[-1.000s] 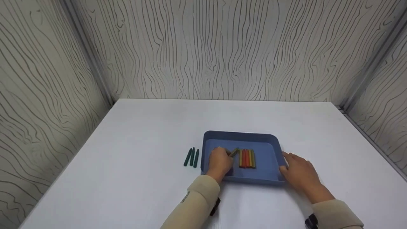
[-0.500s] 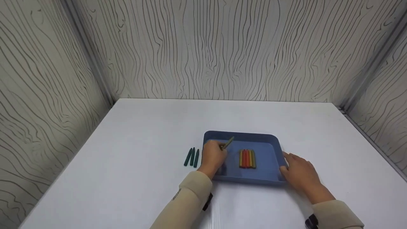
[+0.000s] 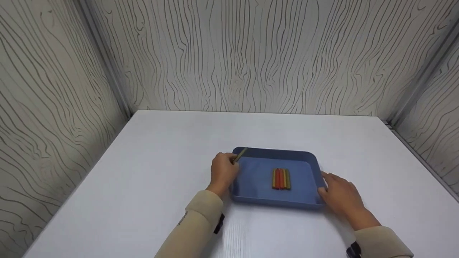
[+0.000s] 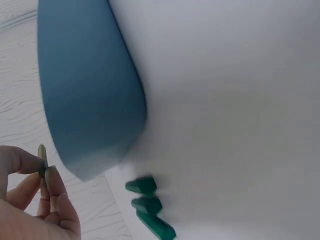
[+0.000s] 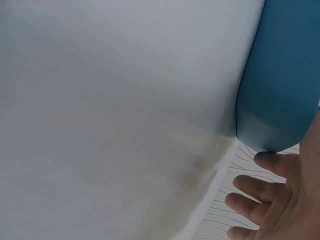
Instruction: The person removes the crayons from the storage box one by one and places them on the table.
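Note:
My left hand (image 3: 223,172) pinches an olive-green crayon (image 3: 241,153) between thumb and fingers, over the left wall of a blue tray (image 3: 256,186). In the left wrist view this crayon (image 4: 43,154) points up past the fingertips, beside the tray's outer wall (image 4: 92,90). My right hand (image 3: 340,195) holds the tray's right side, thumb over the rim and the other fingers outside. In the right wrist view a fingertip touches the outer wall (image 5: 277,85). Several red, orange and yellowish crayons (image 3: 281,178) lie side by side inside the tray.
Three dark green crayons (image 4: 150,205) lie on the white table (image 3: 161,161) left of the tray; the left hand and arm hide them in the head view. Wood-patterned panels (image 3: 236,53) enclose the table at the back and sides.
My left hand has lifted the olive-green crayon away from the row in the tray and carried it left to the tray's left wall. The right hand stays at the tray's right side.

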Action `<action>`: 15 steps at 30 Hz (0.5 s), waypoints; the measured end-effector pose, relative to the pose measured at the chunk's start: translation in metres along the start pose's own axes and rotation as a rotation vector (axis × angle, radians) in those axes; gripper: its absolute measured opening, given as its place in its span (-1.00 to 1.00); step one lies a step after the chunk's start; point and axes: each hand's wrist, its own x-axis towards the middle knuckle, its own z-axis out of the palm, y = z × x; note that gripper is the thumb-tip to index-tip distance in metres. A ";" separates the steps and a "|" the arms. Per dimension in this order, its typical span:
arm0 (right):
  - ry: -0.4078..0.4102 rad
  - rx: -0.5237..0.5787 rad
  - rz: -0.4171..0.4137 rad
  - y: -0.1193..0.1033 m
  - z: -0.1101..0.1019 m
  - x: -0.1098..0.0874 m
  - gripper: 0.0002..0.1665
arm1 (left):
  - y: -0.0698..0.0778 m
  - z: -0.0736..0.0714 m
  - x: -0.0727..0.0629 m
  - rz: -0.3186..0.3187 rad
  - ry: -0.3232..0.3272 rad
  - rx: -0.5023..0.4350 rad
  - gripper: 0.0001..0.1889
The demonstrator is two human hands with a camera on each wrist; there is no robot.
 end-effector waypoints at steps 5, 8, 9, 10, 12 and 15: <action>-0.002 0.000 -0.001 0.000 0.000 0.000 -0.42 | -0.014 -0.012 0.002 -0.017 0.018 0.025 -0.76; -0.004 0.000 -0.002 -0.001 -0.001 0.000 -0.42 | -0.023 -0.019 0.001 -0.017 0.040 0.048 -0.76; -0.006 0.000 -0.002 -0.001 -0.001 0.000 -0.42 | -0.026 -0.022 0.001 -0.022 0.047 0.053 -0.77; -0.006 0.000 -0.003 -0.001 -0.001 0.000 -0.42 | -0.029 -0.024 0.001 -0.023 0.052 0.059 -0.77; -0.008 -0.002 -0.003 -0.001 -0.002 0.000 -0.42 | -0.035 -0.028 0.000 -0.039 0.060 0.066 -0.78; -0.012 -0.002 -0.003 -0.002 -0.003 0.000 -0.42 | -0.041 -0.034 -0.002 -0.070 0.060 0.075 -0.79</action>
